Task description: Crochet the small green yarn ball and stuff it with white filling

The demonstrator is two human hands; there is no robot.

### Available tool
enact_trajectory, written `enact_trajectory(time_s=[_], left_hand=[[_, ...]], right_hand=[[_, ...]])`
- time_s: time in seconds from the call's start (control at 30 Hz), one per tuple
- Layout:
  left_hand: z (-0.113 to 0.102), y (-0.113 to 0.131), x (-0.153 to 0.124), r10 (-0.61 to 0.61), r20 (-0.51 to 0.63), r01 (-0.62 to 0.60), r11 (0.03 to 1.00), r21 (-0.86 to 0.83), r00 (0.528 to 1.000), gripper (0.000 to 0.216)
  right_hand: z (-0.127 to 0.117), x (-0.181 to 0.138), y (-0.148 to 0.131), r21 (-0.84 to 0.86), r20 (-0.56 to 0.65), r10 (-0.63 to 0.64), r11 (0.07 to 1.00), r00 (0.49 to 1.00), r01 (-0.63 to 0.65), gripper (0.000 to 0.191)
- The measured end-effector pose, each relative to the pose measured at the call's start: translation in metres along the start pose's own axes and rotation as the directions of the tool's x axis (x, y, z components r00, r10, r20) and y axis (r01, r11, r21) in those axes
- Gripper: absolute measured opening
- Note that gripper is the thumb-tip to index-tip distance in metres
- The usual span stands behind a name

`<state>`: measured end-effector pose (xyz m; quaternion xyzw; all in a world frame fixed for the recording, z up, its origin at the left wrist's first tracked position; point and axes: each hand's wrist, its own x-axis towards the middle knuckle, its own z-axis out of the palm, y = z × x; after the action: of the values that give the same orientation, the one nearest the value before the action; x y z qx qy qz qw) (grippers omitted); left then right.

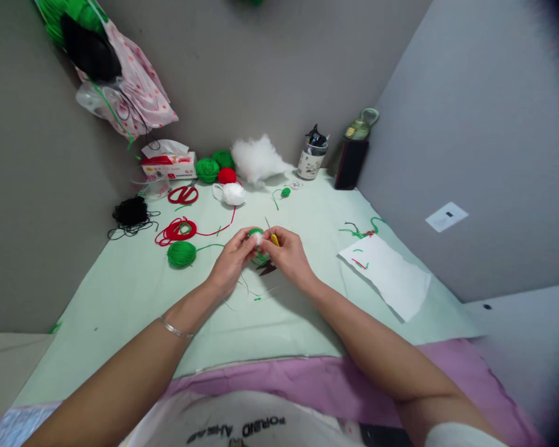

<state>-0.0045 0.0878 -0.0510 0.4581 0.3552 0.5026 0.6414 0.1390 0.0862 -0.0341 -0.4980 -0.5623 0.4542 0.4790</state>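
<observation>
Near the middle of the table, my left hand (pixel 233 259) is closed round a small green crochet piece (pixel 255 231) with white stuffing (pixel 258 239) showing in it. My right hand (pixel 289 254) meets it from the other side, its fingers wrapped round a crochet hook with a yellow handle (pixel 274 239). The hook's thin metal shaft points up and away from me. Right-hand fingertips press at the stuffing. From the piece, green yarn runs left to a green yarn ball (pixel 181 254). Partly hidden under my hands lie dark scissor-like blades (pixel 267 268).
Along the back stand a tissue box (pixel 170 165), a heap of white stuffing (pixel 259 160), a pen cup (pixel 312 159) and a dark phone (pixel 352 164). Red-handled scissors (pixel 183 195), red yarn (pixel 176 230) and black yarn (pixel 133 212) lie left. White paper (pixel 386 276) lies right.
</observation>
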Motion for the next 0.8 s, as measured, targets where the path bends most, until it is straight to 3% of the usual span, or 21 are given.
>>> enact_trajectory(time_s=[0.27,0.47,0.67,0.8], left_hand=[[-0.003,-0.007,0.003,0.049,-0.020,-0.048,0.996,0.075,0.999,0.037],[-0.014,-0.005,0.007,0.143,-0.096,-0.118,0.967,0.225,0.985,0.032],[-0.018,0.005,0.005,0.156,-0.089,-0.120,0.939,0.322,0.984,0.026],[-0.016,0.009,0.003,0.157,-0.079,-0.119,0.926,0.358,0.985,0.023]], right_hand=[[0.002,-0.008,-0.003,-0.057,0.070,-0.045,0.997,0.997,0.048,0.014],[-0.008,-0.012,-0.017,-0.149,0.289,-0.103,0.977,0.952,0.151,0.024],[-0.021,-0.008,-0.023,-0.028,0.301,-0.006,1.000,0.953,0.015,0.035],[-0.023,-0.010,-0.026,-0.008,0.401,0.065,0.998,0.914,-0.067,0.030]])
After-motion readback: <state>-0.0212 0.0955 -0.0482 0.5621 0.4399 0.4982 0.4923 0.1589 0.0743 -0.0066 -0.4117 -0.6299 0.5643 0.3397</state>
